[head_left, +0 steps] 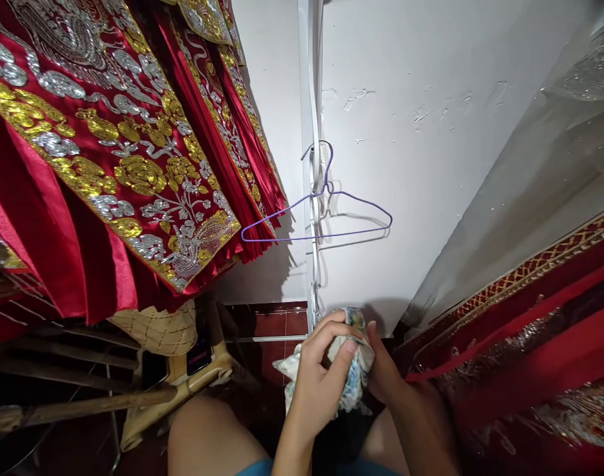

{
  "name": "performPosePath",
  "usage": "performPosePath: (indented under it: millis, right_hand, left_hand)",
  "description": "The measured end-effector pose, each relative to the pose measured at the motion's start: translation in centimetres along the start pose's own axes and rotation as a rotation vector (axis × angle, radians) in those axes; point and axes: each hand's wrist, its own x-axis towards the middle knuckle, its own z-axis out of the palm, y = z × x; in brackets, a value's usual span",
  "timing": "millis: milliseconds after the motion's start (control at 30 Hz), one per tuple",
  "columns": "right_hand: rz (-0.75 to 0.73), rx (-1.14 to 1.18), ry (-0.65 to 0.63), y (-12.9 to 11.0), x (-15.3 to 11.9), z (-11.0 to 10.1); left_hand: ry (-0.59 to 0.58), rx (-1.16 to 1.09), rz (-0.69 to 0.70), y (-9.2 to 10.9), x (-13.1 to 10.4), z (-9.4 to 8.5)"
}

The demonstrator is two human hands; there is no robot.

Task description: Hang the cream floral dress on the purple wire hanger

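My left hand (314,381) clutches the bunched patterned cloth (353,382), up before my knees (200,426)! My right hand (384,371) meets its side, fingers half hidden, grip I can't tell. Should my left pinch slacken, folds could slip toward the red tiles (271,324)!

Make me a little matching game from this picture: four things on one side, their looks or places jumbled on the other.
Things
1. Hanger
2. Crumpled cloth
3. Embroidered garment
4. Floor tiles

Looks or places
A. Decorated in gold and silver
B. Plain dark red, at the foot of the wall
C. Purple, hanging up
D. White with blue patches, between the left hand and right hand

Pairs: 1-C, 2-D, 3-A, 4-B
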Motion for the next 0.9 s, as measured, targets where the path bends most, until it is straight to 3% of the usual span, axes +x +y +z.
performPosePath:
  millis: [67, 133, 233, 300, 367, 467, 533, 600, 733, 900]
  right_hand:
    - [0.067, 0.065, -0.142, -1.7, 0.4, 0.8]
    - [0.048, -0.018, -0.279, -4.1, 0.9, 1.3]
    - [0.02, -0.227, -0.382, -8.1, 1.9, 1.0]
    - [-0.047, -0.378, -0.298, -10.6, 2.7, 0.3]
    - [-0.179, -0.455, -0.108, -12.6, 3.4, -0.4]
    - [-0.395, -0.444, 0.216, -14.6, 4.6, -1.2]
    - [-0.514, -0.497, 0.403, -15.4, 5.9, -1.6]
    - [-0.602, -0.58, 0.495, -15.8, 8.0, -2.2]
    - [-0.659, -0.679, 0.375, -14.9, 13.3, -4.4]
    - [-0.492, -0.736, 0.355, -12.3, 16.7, -7.3]
  left_hand:
    - [0.062, 0.106, 0.037, -0.1, 0.4, -1.3]
    - [0.078, 0.131, 0.037, -0.6, 1.0, -2.9]
    - [-0.103, 0.121, -0.05, -1.3, 1.7, -5.4]
    - [-0.303, 0.217, -0.15, -1.8, 2.0, -6.7]
    - [-0.456, 0.369, -0.226, -2.1, 2.0, -7.6]
    - [-0.527, 0.546, -0.213, -2.5, 2.1, -8.8]
    - [-0.514, 0.663, -0.182, -2.4, 2.6, -10.2]
    - [-0.431, 0.82, -0.12, -2.0, 3.5, -12.0]
    - [-0.238, 1.044, 0.0, -0.6, 6.2, -15.8]
    - [-0.135, 1.037, 0.037, 0.0, 9.2, -18.3]
